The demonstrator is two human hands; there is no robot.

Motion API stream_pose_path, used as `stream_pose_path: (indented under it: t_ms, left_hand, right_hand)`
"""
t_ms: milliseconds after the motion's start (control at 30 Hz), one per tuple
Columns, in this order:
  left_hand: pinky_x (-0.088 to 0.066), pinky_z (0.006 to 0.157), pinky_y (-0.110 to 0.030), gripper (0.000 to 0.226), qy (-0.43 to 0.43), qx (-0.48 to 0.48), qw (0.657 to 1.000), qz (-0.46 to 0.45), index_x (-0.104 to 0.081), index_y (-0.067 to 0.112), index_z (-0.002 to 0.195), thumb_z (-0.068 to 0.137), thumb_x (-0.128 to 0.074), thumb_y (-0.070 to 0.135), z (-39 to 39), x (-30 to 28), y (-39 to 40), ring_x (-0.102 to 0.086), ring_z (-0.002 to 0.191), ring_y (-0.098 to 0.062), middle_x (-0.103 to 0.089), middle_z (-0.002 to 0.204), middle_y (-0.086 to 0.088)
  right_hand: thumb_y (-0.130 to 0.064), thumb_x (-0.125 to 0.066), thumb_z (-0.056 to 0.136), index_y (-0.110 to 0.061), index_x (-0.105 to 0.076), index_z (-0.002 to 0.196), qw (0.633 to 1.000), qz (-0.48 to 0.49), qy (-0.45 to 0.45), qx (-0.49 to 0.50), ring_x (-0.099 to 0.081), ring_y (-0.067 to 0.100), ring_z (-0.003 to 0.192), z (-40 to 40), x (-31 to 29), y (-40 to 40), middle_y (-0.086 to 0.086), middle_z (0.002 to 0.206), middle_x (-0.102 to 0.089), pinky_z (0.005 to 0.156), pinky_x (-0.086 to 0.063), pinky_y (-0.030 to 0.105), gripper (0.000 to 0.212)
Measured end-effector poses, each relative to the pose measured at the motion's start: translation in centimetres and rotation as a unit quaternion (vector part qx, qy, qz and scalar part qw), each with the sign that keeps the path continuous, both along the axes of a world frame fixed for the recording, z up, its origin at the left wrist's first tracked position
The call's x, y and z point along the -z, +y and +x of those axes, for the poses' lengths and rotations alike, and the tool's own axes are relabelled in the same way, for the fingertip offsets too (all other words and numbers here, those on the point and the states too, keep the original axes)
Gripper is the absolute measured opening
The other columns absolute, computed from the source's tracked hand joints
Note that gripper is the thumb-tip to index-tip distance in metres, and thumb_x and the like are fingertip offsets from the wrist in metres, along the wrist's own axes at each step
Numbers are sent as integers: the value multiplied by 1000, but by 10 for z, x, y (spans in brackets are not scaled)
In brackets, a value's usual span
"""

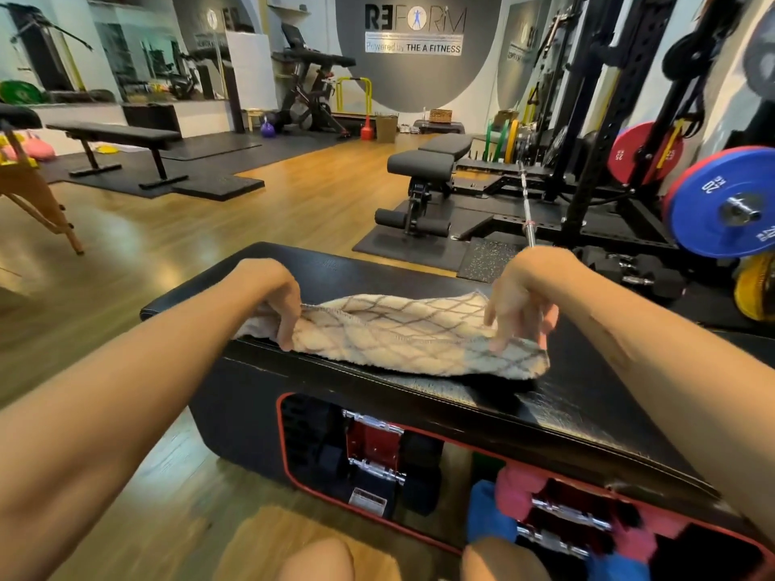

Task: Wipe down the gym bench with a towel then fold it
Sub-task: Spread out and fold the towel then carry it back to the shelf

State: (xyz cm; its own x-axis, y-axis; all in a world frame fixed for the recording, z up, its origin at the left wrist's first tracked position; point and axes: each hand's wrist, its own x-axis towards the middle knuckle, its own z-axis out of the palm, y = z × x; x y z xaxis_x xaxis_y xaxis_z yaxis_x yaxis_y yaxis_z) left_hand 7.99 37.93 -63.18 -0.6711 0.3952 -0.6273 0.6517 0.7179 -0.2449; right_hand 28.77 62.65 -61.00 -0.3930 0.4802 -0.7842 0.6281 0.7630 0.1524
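Gym bench [587, 392]: black padded top, red-trimmed open storage bay in its near side, standing on a wood floor [126, 287].

Stored items: chrome-handled dumbbells [375, 450] in the bay's left part; pink and blue dumbbells [524, 501] toward its right.

Towel [402, 333]: cream with a brown diamond lattice, lying across the bench top, partly doubled over so that a stitched hem ran along its upper layer. Its near edge rested on the padding close to the seam.

Left hand [272, 299]: fingers curled down, pinching the towel's left end.

Right hand [520, 304]: fingers pinching the towel's right end, lifting that corner slightly off the padding.

Background: a second flat bench [113, 136] and a blue weight plate [725, 203], well apart from the towel.
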Motion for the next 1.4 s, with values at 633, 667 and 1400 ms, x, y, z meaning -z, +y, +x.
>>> stream_pose_path:
  t_ms: [633,667,1400]
  left_hand:
    - [-48,72,-36,35,158,-20,962,224,-58,8,121,92,-51,26,13,32,-1,-59,80,-28,-62,109,-10]
    - [-48,71,-35,34,145,-27,965,217,-59,9,119,91,-53,27,11,40,-3,-60,79,-28,-62,104,-9]
    - [-38,97,-53,45,104,-51,818,563,-29,11,143,101,-36,25,7,93,60,-41,127,-40,-40,144,-20]
  right_hand:
    - [-29,-46,103,-13,-48,136,903,83,420,-42,-59,32,92,-33,89,-25,15,128,-50,70,-48,38,37]
    - [-28,-48,102,-14,-53,125,903,86,418,-49,-57,30,88,-33,93,-23,13,122,-51,70,-47,38,28]
    - [-14,-46,99,-8,-40,136,752,163,612,184,-40,40,130,-17,128,-3,19,135,-49,105,-36,52,38]
